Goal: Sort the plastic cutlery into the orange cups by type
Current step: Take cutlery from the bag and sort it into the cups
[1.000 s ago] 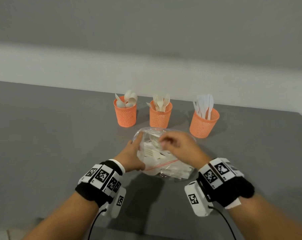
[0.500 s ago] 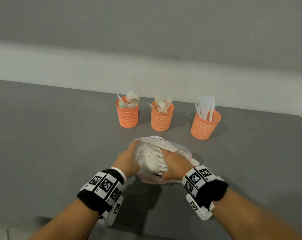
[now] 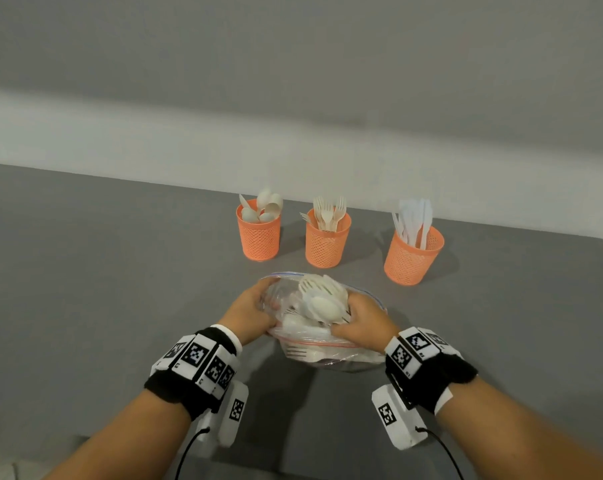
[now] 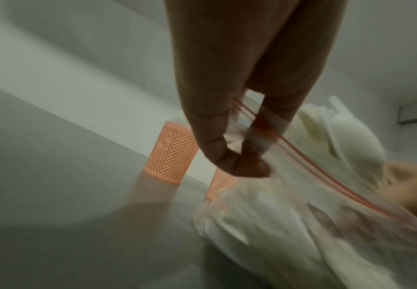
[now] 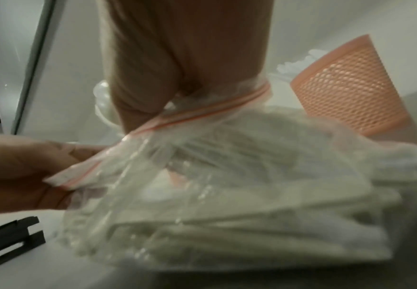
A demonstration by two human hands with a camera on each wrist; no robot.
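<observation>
Three orange mesh cups stand in a row on the grey table: spoons (image 3: pixel 258 233) on the left, forks (image 3: pixel 326 240) in the middle, knives (image 3: pixel 412 258) on the right. In front of them lies a clear zip bag (image 3: pixel 327 353) full of white cutlery. My left hand (image 3: pixel 263 303) pinches the bag's left rim by its red zip line (image 4: pixel 239 156). My right hand (image 3: pixel 346 317) reaches into the bag's mouth (image 5: pixel 177 68) and grips a bundle of spoons and forks (image 3: pixel 322 299) that sticks up out of the opening. Its fingertips are hidden inside the bag.
The grey table (image 3: pixel 102 271) ends at a pale wall behind the cups. A black slotted object (image 5: pixel 7 240) lies on the surface at the lower left of the right wrist view. The knife cup (image 5: pixel 346 86) stands just behind the bag.
My right hand went from the bag's mouth down inside, and now holds a bundle of cutlery raised at the opening. My left hand has kept its hold on the rim.
</observation>
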